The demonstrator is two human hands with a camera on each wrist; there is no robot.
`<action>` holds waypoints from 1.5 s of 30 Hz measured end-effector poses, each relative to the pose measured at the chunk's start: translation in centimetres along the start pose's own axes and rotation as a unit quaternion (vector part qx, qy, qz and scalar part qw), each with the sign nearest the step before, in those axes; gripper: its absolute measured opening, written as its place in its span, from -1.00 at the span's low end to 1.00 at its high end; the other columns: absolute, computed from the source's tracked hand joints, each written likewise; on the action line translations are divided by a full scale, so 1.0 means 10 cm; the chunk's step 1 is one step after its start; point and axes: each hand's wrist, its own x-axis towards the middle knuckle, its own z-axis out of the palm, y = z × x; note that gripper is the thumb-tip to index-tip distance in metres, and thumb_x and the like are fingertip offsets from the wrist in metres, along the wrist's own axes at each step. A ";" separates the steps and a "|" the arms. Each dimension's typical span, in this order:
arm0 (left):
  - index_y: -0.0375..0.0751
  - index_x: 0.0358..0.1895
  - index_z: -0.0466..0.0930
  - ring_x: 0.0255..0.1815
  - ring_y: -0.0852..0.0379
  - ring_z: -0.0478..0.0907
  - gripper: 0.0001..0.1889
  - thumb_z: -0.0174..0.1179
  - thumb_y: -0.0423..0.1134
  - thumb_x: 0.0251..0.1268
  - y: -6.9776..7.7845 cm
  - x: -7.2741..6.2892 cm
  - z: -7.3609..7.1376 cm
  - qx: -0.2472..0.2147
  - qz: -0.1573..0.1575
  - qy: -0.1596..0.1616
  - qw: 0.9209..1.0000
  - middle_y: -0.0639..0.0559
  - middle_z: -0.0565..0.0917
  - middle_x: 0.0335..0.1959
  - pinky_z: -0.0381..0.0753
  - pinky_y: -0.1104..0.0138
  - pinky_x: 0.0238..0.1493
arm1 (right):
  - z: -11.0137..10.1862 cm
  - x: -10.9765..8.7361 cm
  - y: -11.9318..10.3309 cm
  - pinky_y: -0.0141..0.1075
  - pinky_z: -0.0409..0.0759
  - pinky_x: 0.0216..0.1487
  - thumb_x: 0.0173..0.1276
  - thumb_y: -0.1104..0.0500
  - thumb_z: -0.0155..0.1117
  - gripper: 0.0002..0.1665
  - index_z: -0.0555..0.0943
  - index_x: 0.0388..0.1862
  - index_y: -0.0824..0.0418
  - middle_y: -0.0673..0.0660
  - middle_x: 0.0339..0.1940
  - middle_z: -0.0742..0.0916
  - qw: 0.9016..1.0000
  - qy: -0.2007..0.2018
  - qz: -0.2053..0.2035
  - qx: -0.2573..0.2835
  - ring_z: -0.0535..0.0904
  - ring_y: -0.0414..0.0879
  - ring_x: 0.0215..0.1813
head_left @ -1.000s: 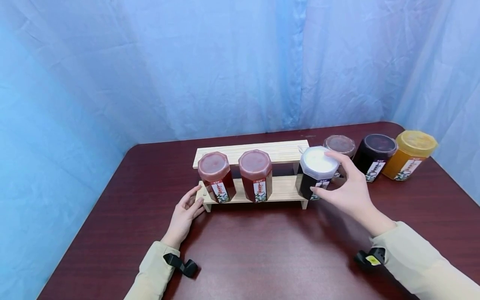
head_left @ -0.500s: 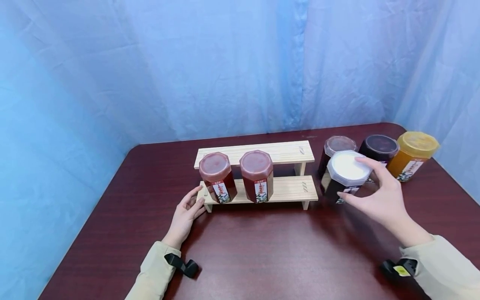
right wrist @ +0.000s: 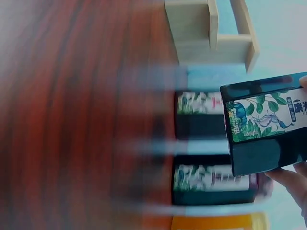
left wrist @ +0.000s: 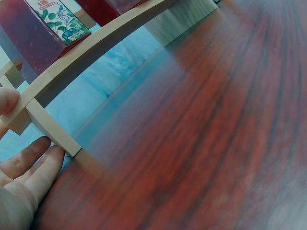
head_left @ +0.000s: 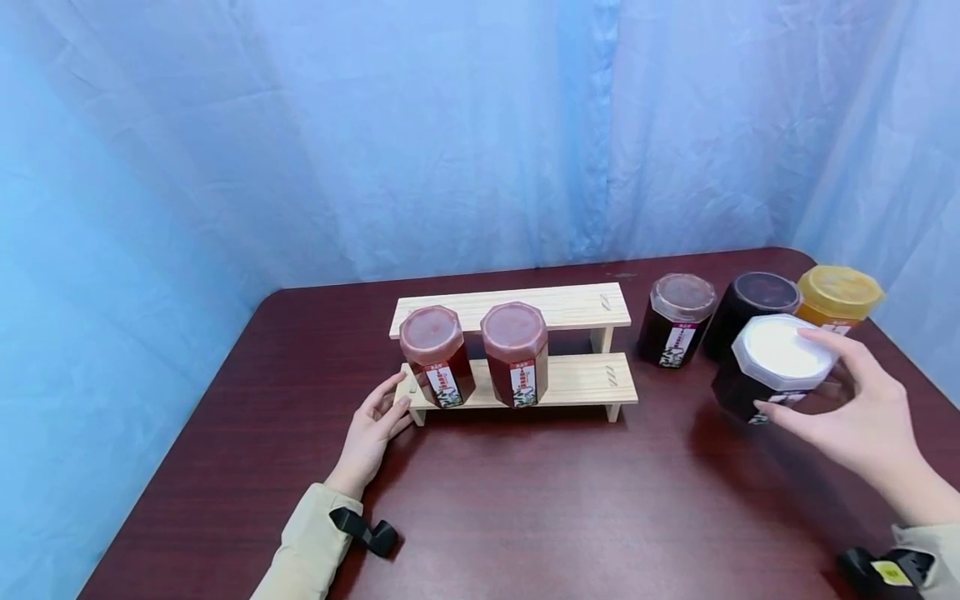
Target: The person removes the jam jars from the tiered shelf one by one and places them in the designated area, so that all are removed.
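Note:
My right hand (head_left: 862, 408) grips a dark octagonal jar (head_left: 765, 375) with a bright whitish lid, thumb on one side and fingers on the other. In the right wrist view this jar (right wrist: 268, 122) is tilted, raised off the table, its leafy label showing. My left hand (head_left: 378, 417) holds the left end of a two-tier wooden shelf (head_left: 577, 381); in the left wrist view its thumb is on the board and its fingers (left wrist: 41, 165) are at the leg. Two red jars, one (head_left: 442, 367) at the left and another (head_left: 516, 358) beside it, stand on the lower tier.
Right of the shelf stand a dark jar (head_left: 678, 325) with a greyish lid, another dark jar (head_left: 750, 308) and a yellow jar (head_left: 840, 292), partly behind the held one. A dark reddish table (head_left: 540, 500) lies below; a pale blue curtain (head_left: 450, 142) hangs behind.
My right hand has carried the white-lidded jar off the shelf's right end, rightward and slightly toward me, in front of the other jars. The left hand stays at the shelf.

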 end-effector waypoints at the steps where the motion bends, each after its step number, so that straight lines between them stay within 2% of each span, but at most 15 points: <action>1: -0.25 0.38 0.24 -0.06 0.34 0.56 -0.50 0.02 -0.42 0.39 0.00 0.00 0.00 -0.002 -0.003 0.000 1.000 -0.33 0.41 0.21 0.58 0.38 -0.05 | -0.03 -0.02 0.02 -0.78 0.41 -0.36 -0.58 0.66 0.52 0.21 0.40 0.28 0.30 -0.38 -0.02 0.47 1.000 -0.003 0.009 -0.008 0.47 -0.70 -0.34; 6: -0.23 0.38 0.24 -0.06 0.34 0.57 -0.50 0.01 -0.41 0.39 -0.01 -0.01 0.00 -0.003 -0.012 -0.002 1.000 -0.33 0.40 0.22 0.57 0.38 -0.03 | -0.20 -0.09 0.10 -0.76 0.42 -0.39 -0.47 0.68 0.47 0.20 0.40 0.31 0.15 -0.39 -0.04 0.46 0.998 -0.006 0.061 -0.002 0.47 -0.71 -0.33; 11: -0.23 0.37 0.25 -0.08 0.31 0.57 -0.50 0.02 -0.41 0.39 -0.02 -0.01 0.00 -0.005 -0.013 0.001 1.000 -0.23 0.48 0.12 0.58 0.36 -0.04 | -0.32 -0.09 0.28 -0.75 0.46 -0.35 -0.48 0.81 0.30 0.24 0.35 0.34 0.22 -0.31 0.01 0.48 0.997 0.019 0.061 0.031 0.50 -0.68 -0.24; 13: -0.22 0.37 0.25 -0.09 0.31 0.57 -0.50 0.02 -0.41 0.39 -0.02 0.00 0.01 -0.005 -0.013 0.002 1.000 -0.20 0.49 0.10 0.58 0.36 -0.04 | -0.37 -0.09 0.38 -0.77 0.43 -0.31 -0.49 0.80 0.30 0.23 0.34 0.35 0.25 -0.31 0.02 0.47 0.998 0.033 0.049 0.016 0.47 -0.69 -0.21; 19: -0.22 0.38 0.24 -0.09 0.32 0.58 -0.50 0.01 -0.41 0.40 -0.02 0.00 0.01 -0.009 -0.012 0.003 1.000 -0.23 0.46 0.15 0.58 0.38 -0.05 | -0.45 -0.06 0.74 -0.84 0.31 -0.27 -0.35 0.66 0.42 0.25 0.29 0.40 0.02 -0.32 0.09 0.40 0.993 0.046 0.084 -0.064 0.33 -0.74 -0.20; 25: -0.24 0.39 0.22 -0.09 0.32 0.58 -0.49 0.00 -0.40 0.40 -0.01 -0.01 0.01 -0.010 -0.011 -0.001 1.000 -0.23 0.45 0.16 0.57 0.39 -0.04 | -0.50 -0.09 1.22 -0.83 0.33 -0.34 -0.35 0.60 0.49 0.27 0.28 0.40 -0.06 -0.31 0.09 0.40 0.990 0.046 0.106 -0.083 0.32 -0.76 -0.24; 30: -0.23 0.39 0.22 -0.09 0.32 0.57 -0.49 0.00 -0.41 0.40 -0.02 -0.01 0.00 -0.012 -0.011 0.000 1.000 -0.21 0.46 0.13 0.57 0.39 -0.04 | -0.53 -0.10 1.46 -0.84 0.32 -0.35 -0.36 0.59 0.51 0.31 0.26 0.42 -0.11 -0.33 0.10 0.36 0.989 0.035 0.101 -0.098 0.28 -0.78 -0.24; 36: -0.21 0.39 0.23 -0.08 0.32 0.57 -0.50 0.01 -0.39 0.40 -0.01 0.01 0.00 -0.004 -0.009 0.000 1.000 -0.21 0.48 0.12 0.57 0.38 -0.03 | -0.55 -0.05 1.56 -0.81 0.35 -0.31 -0.42 0.68 0.42 0.26 0.34 0.37 0.01 -0.31 0.06 0.43 0.992 0.062 0.100 -0.040 0.40 -0.68 -0.22; 43: -0.21 0.38 0.25 -0.07 0.32 0.57 -0.50 0.02 -0.40 0.39 0.01 0.01 -0.01 -0.003 -0.010 0.001 1.000 -0.27 0.45 0.16 0.57 0.37 -0.03 | -0.56 0.00 1.54 -0.79 0.39 -0.33 -0.41 0.76 0.31 0.28 0.31 0.38 0.01 -0.27 0.06 0.42 0.994 0.050 0.100 0.016 0.44 -0.66 -0.21; 45: -0.21 0.38 0.24 -0.06 0.32 0.57 -0.50 0.01 -0.39 0.40 0.00 0.00 -0.01 -0.003 -0.010 0.000 1.000 -0.30 0.43 0.19 0.57 0.38 -0.03 | -0.56 0.01 1.52 -0.80 0.38 -0.33 -0.39 0.75 0.32 0.28 0.30 0.39 -0.01 -0.29 0.05 0.40 0.994 0.047 0.102 0.011 0.43 -0.68 -0.23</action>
